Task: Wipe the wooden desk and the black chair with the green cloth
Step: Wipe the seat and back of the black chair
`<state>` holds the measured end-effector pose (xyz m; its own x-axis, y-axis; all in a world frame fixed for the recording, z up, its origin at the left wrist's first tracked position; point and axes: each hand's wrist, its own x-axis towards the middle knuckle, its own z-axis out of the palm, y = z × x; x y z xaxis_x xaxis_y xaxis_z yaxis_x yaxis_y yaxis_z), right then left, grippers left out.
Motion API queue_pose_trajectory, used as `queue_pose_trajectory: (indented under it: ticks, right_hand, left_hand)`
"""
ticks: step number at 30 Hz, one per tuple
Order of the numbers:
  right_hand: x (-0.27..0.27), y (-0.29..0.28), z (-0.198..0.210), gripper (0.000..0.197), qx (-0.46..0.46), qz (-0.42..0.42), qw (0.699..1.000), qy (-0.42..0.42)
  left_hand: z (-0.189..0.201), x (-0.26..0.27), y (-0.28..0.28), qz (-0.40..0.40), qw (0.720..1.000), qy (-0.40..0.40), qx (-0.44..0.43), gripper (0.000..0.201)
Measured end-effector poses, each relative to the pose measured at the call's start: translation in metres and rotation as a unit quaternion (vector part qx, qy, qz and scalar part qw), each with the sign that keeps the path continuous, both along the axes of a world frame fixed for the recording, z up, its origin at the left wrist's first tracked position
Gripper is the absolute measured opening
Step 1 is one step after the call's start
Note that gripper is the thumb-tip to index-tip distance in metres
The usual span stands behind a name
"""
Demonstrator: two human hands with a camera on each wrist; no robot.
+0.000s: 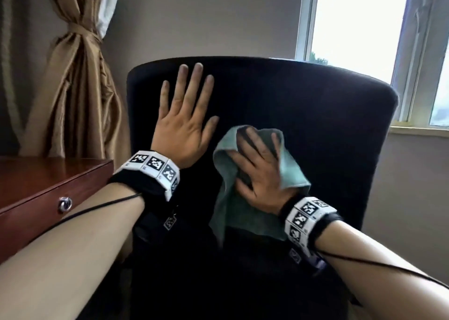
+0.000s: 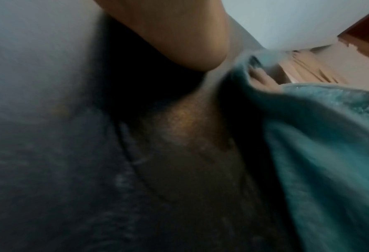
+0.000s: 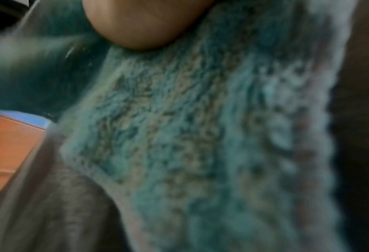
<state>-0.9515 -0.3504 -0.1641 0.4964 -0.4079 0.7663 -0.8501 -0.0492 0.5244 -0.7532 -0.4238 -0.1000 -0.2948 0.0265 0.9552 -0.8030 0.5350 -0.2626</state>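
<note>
Forearms nearest the lens, both wearing marker wristbands with trailing cables. Right hand point(image 1: 257, 174) lies flat, fingers extended, pressing the green cloth point(image 1: 233, 208) against the black chair point(image 1: 315, 125) backrest, mid-height. Left hand point(image 1: 187, 115) flat and spread, palm on the backrest just beside the cloth, apparently bracing it. Step in hand: wiping the chair back. Next move likely calls for sweeping toward the uncovered right side and top edge. Table point(image 1: 36, 181) stands at left, close to the chair; tied curtain point(image 1: 73, 76) behind it; window point(image 1: 364, 28) at right. Nothing visibly obstructs the stroke.
</note>
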Motion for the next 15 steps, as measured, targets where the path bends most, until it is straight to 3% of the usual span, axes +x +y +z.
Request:
queue_pose_trajectory:
  ticks: [2,4,6,8,10,11,15]
  right_hand:
    - [-0.02,0.008,0.016,0.064,0.037,0.02,0.999,-0.005]
    - [-0.036,0.023,0.048,0.062,0.023,0.036,0.991,-0.125]
    - [-0.046,0.042,0.088,0.064,-0.115,-0.036,0.978,-0.173]
    - [-0.037,0.043,0.111,0.062,-0.205,-0.103,0.937,-0.263]
    - [-0.004,0.031,0.112,0.056,-0.237,-0.054,0.907,-0.345]
    - [0.011,0.022,0.105,0.053,-0.233,-0.026,0.913,-0.335]
    - [0.012,0.015,0.082,0.056,-0.185,-0.083,0.968,-0.148]
  left_hand:
    - [0.0,0.008,-0.007,0.002,1.0,-0.008,-0.004,0.066]
    - [-0.001,0.011,-0.011,0.001,1.0,-0.006,-0.004,0.066]
    - [-0.002,0.01,-0.015,-0.008,1.0,0.004,0.0,0.066]
    - [-0.003,0.007,-0.016,-0.015,1.0,0.014,0.005,0.065]
    - [-0.006,0.003,-0.014,-0.004,0.999,0.03,0.022,0.067]
    - [-0.005,-0.001,-0.009,0.002,0.999,0.043,0.032,0.069]
    - [0.028,-0.033,0.024,-0.011,1.0,0.008,0.006,0.072]
